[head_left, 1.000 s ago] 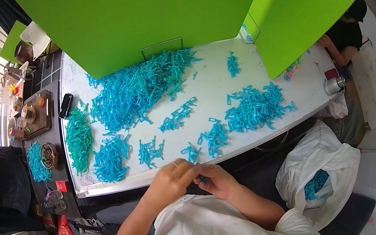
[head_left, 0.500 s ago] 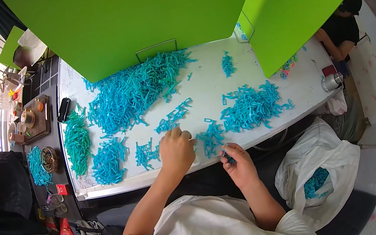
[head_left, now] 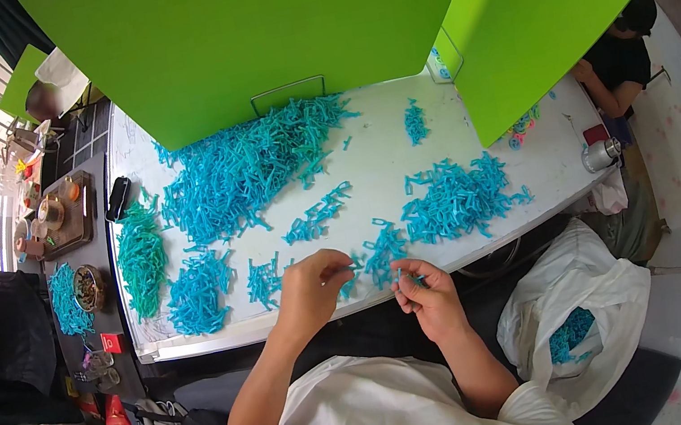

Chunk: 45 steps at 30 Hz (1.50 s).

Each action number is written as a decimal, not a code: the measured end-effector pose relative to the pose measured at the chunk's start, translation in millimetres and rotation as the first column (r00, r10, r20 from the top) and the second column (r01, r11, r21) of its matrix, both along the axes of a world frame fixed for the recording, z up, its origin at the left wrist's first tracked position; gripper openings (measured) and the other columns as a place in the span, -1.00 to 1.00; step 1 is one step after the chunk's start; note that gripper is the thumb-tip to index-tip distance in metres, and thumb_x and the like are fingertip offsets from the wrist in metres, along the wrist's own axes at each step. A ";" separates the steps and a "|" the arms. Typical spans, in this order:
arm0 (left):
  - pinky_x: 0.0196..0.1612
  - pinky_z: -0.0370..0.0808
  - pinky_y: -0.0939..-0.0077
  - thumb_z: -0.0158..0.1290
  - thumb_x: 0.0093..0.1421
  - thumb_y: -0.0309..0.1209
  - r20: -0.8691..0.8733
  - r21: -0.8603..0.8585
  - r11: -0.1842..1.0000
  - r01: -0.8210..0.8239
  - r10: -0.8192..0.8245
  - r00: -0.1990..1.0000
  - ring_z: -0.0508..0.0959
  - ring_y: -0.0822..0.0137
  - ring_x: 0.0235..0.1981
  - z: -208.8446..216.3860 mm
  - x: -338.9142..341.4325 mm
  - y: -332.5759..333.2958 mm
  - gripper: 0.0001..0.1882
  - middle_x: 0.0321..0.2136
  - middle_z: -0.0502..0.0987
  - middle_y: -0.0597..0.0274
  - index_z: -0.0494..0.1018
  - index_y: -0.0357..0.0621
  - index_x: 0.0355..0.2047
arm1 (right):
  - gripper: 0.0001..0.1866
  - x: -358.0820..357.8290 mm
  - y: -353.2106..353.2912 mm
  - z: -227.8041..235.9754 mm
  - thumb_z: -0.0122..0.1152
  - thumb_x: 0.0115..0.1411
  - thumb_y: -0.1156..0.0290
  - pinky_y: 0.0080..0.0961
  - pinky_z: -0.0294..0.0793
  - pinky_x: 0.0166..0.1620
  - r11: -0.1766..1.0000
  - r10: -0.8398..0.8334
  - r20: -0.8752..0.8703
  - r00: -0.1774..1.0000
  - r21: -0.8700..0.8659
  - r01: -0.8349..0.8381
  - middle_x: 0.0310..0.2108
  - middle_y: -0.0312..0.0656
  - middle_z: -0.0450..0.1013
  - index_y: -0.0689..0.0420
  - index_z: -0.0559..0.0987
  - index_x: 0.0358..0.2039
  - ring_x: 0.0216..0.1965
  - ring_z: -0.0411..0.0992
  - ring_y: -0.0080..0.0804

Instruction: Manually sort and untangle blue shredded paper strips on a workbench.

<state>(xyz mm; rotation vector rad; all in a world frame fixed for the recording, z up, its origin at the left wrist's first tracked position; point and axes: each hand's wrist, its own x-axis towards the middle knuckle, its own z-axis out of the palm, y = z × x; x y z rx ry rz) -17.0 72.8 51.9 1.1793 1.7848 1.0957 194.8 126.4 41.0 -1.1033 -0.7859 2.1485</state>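
My left hand [head_left: 314, 290] is at the front of the white table, thumb and fingers pinched together; whatever is between them is too small to make out. Just to its right, my right hand [head_left: 431, 295] is closed on small blue plastic pieces, of which only bits show between the fingers. Beyond the hands lies a small heap of blue plastic pieces [head_left: 385, 246]. Another little cluster [head_left: 264, 282] lies left of my left hand, and a loose strip of pieces [head_left: 319, 213] is farther back. Single pieces look like narrow open links.
A large blue heap [head_left: 251, 169] lies under a green panel [head_left: 262, 26]. More heaps lie at right [head_left: 458, 199], at left [head_left: 200, 292] and, greener, at the left edge [head_left: 142, 258]. A white sack [head_left: 620, 300] of blue pieces stands right. Another person [head_left: 619, 63] sits beyond.
My left hand has drawn back toward me and turned, its fingertips now pointing toward the right hand. The right hand has stayed nearly in place, its fingers shifting slightly.
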 end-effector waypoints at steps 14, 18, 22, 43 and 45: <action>-0.15 0.55 0.51 0.16 0.27 -0.59 0.632 0.140 0.990 -0.012 -0.079 0.771 0.60 0.42 -0.25 -18.1 -7.3 -38.6 -0.93 -0.34 0.62 0.21 0.52 -0.32 -0.25 | -0.87 -33.7 -1.3 10.0 0.33 0.22 0.51 -0.71 0.29 -0.53 0.850 0.250 0.109 0.962 0.451 -0.273 -0.46 -0.18 0.55 0.22 0.56 -0.26 -0.58 0.34 -0.67; -0.16 0.55 0.54 0.11 0.31 -0.57 0.687 0.046 0.994 0.098 -0.103 0.719 0.59 0.46 -0.29 -27.1 -12.1 -43.1 -0.92 -0.34 0.61 0.22 0.50 -0.31 -0.20 | -0.86 -33.6 -3.0 4.3 0.35 0.21 0.50 -0.71 0.28 -0.54 0.868 0.260 0.083 0.962 0.416 -0.271 -0.47 -0.19 0.54 0.20 0.55 -0.27 -0.58 0.34 -0.66; -0.22 0.56 0.58 0.08 0.33 -0.58 0.751 -0.006 0.992 0.130 -0.081 0.655 0.58 0.52 -0.30 -24.4 -10.0 -42.9 -0.93 -0.34 0.60 0.25 0.50 -0.30 -0.19 | -0.86 -37.8 -4.6 4.6 0.35 0.21 0.49 -0.71 0.28 -0.54 0.874 0.264 0.061 0.962 0.406 -0.266 -0.48 -0.20 0.54 0.19 0.55 -0.26 -0.59 0.34 -0.65; -0.43 0.58 0.58 0.13 0.19 -0.74 0.417 -0.148 0.989 0.028 0.036 0.908 0.59 0.51 -0.48 -39.4 19.0 -82.3 -0.83 -0.53 0.57 0.23 0.39 -0.25 -0.45 | -0.89 -23.7 -21.3 -25.5 0.18 0.17 0.68 -0.70 0.24 -0.51 0.823 0.547 0.060 0.835 0.146 -0.550 -0.45 -0.29 0.45 0.21 0.52 -0.31 -0.57 0.31 -0.70; -0.41 0.59 0.57 0.13 0.20 -0.72 0.466 -0.170 0.985 0.040 0.045 0.884 0.59 0.49 -0.49 -32.0 18.4 -75.9 -0.85 -0.50 0.59 0.20 0.40 -0.26 -0.42 | -0.92 -23.9 -15.8 -18.0 0.19 0.23 0.61 -0.71 0.22 -0.52 0.815 0.566 0.046 0.823 0.116 -0.567 -0.44 -0.28 0.46 0.21 0.55 -0.26 -0.57 0.29 -0.69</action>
